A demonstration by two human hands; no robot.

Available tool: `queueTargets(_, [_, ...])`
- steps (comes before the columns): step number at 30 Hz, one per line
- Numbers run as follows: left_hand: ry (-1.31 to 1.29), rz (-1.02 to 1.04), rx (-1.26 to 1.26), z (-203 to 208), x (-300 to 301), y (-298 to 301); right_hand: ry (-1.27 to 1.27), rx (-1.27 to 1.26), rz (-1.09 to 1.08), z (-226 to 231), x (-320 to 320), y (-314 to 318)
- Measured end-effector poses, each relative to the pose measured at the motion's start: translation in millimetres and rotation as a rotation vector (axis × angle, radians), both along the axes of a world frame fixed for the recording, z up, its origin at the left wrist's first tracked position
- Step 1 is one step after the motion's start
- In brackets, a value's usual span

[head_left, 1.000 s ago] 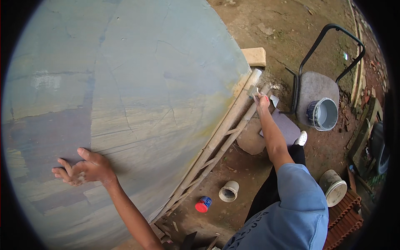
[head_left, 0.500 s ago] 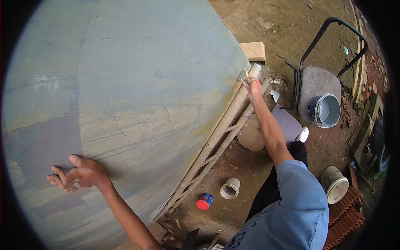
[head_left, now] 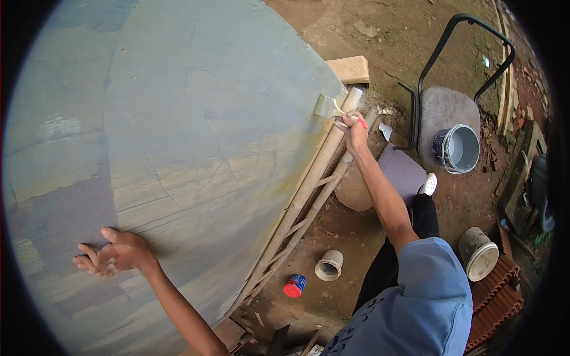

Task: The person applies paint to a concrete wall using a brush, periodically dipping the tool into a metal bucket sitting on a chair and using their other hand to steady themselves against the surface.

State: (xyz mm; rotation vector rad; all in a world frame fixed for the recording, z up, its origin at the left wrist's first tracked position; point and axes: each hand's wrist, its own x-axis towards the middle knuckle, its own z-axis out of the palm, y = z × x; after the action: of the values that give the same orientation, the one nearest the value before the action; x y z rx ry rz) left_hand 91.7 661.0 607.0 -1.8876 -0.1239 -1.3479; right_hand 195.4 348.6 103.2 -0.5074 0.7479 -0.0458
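The right hand point(head_left: 355, 132), fingers clamped on a paintbrush point(head_left: 332, 109), strokes paint along the wall point(head_left: 190, 118) edge. The left hand point(head_left: 113, 256) braces, fingers spread. Next likely calls for reloading from the paint bucket point(head_left: 457, 148).

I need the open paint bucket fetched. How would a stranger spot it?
Find the black-framed chair right of the bamboo ladder. On its grey seat stands the paint bucket, open, pale paint inside; the other buckets stand on the ground.

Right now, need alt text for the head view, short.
Seen from above, a person's right hand holds a paintbrush against the lower edge of a grey-blue wall, while the left hand presses flat on it. A bamboo ladder leans alongside; a paint bucket sits on a chair.
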Motion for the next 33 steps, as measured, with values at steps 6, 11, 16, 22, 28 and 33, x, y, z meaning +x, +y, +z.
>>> queueTargets(6, [0.011, -0.056, -0.022, -2, 30, -19, 0.184, -0.058, -0.227, -57, 47, -37])
queueTargets(11, [0.030, -0.032, -0.037, 0, 2, 1, -0.083, 0.034, 0.003, 0, 4, -9])
queueTargets(16, [-0.015, -0.075, -0.066, -4, 22, -8, 0.036, 0.035, -0.082, -36, 4, -42])
queueTargets(22, [0.046, -0.066, 0.006, -7, 11, 4, -0.008, -0.038, -0.114, 60, 14, 9])
queueTargets(28, [0.018, -0.057, -0.023, 1, 9, 1, -0.132, 0.179, 0.030, 6, -33, -13])
queueTargets(33, [0.007, -0.091, -0.048, -8, 36, -20, -0.021, -0.093, -0.160, -15, 44, -29])
